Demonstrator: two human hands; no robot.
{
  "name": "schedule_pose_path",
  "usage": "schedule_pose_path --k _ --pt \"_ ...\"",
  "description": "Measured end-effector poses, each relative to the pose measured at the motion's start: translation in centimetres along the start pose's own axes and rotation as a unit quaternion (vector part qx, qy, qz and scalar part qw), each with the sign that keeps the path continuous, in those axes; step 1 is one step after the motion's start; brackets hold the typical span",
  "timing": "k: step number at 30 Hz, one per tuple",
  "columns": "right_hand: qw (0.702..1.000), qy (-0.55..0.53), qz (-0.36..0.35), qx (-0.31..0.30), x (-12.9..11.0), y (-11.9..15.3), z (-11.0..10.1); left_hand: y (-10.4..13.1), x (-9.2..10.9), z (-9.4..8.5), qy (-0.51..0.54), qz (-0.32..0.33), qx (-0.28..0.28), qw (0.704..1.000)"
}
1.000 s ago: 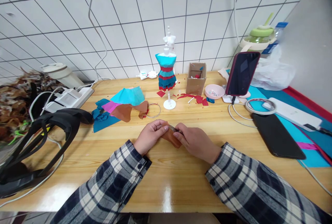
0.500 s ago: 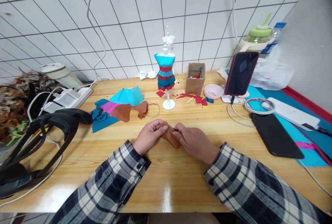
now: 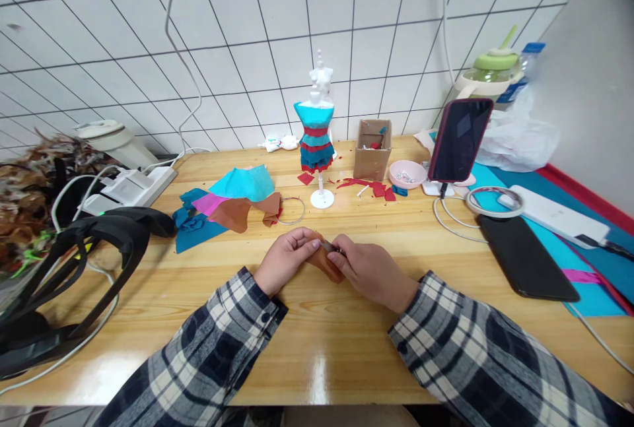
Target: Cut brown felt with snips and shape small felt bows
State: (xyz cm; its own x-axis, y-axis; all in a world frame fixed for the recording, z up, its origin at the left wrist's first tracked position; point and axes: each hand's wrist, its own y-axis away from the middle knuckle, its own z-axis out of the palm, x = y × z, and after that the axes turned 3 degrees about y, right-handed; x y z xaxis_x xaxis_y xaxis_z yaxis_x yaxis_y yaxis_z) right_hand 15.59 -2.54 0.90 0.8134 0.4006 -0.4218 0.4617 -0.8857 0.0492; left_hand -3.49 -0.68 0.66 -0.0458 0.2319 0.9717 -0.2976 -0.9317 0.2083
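My left hand pinches a piece of brown fabric between thumb and fingers, low over the front middle of the table. Closed around small metal scissors, my right hand meets it from the other side. The blades lie against the upper edge of the fabric; the handles are mostly hidden by my fingers. Beyond my hands stands a small white dress form wearing a layered turquoise, red and dark teal dress. To its left lies a pile of turquoise, pink, brown and teal fabric pieces.
Behind lie red scraps, a cardboard box and a pink bowl. On the right are a propped phone, a black phone and a power bank. A black headset and a power strip occupy the left.
The scissors have shifted slightly at the fabric's edge, and more of the blades shows. My right fingers have moved a little; my left hand stays in place.
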Motion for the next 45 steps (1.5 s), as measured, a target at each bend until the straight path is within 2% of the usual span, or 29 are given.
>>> schedule_pose_path --k 7,18,30,45 --pt "1.000 -0.012 0.006 -0.009 0.11 -0.01 -0.17 0.01 0.08 -0.08 0.001 0.005 0.006 1.000" --pt "1.000 -0.005 0.003 -0.007 0.00 -0.02 -0.02 0.02 -0.13 -0.18 -0.031 -0.005 -0.030 0.999" --pt "0.999 -0.031 -0.007 -0.005 0.19 0.04 -0.11 -0.03 0.05 -0.17 0.003 0.008 0.014 1.000" --pt "1.000 -0.004 -0.001 -0.007 0.25 -0.08 -0.06 -0.05 0.24 -0.21 -0.003 0.007 0.012 1.000"
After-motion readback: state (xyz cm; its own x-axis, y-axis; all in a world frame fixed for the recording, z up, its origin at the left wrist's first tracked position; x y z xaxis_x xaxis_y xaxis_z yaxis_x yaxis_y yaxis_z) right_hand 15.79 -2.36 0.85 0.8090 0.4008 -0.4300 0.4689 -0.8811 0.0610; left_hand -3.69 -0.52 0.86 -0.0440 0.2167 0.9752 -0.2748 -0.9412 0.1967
